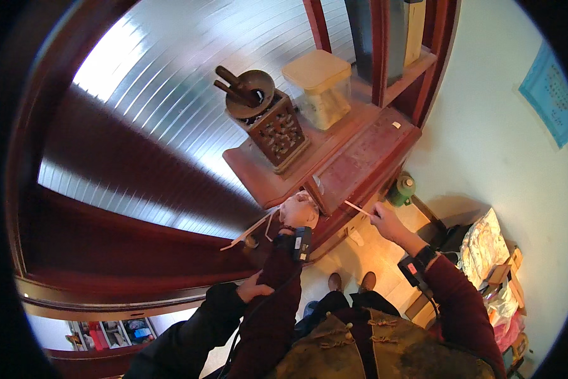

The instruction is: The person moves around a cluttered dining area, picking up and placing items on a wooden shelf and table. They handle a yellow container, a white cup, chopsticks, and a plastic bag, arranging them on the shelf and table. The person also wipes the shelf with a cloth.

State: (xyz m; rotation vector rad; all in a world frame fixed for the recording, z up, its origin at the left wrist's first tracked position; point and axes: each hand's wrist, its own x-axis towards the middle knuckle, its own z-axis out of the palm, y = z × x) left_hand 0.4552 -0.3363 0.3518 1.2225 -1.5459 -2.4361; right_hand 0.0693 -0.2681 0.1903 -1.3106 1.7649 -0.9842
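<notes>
A thin pale stick [357,207] is pinched in the fingers of my right hand [384,221]. It points up and left over the front edge of a red wooden cabinet [359,158]. My left hand [299,211] is at the cabinet's left corner, just below a raised shelf [250,173]. Its fingers are blurred, so a grip cannot be made out. Thin pale rods [246,236], one bent, lie close to its left side. Another person's hand [254,287], in a dark sleeve, rests on my left forearm.
An openwork wooden holder [278,130] with a brown bowl-shaped utensil [250,94] stands on the shelf beside a lidded plastic container [318,71]. Ribbed glass [179,85] is behind. A green flask [401,189] is on the floor; bags and cardboard [495,275] crowd the right wall.
</notes>
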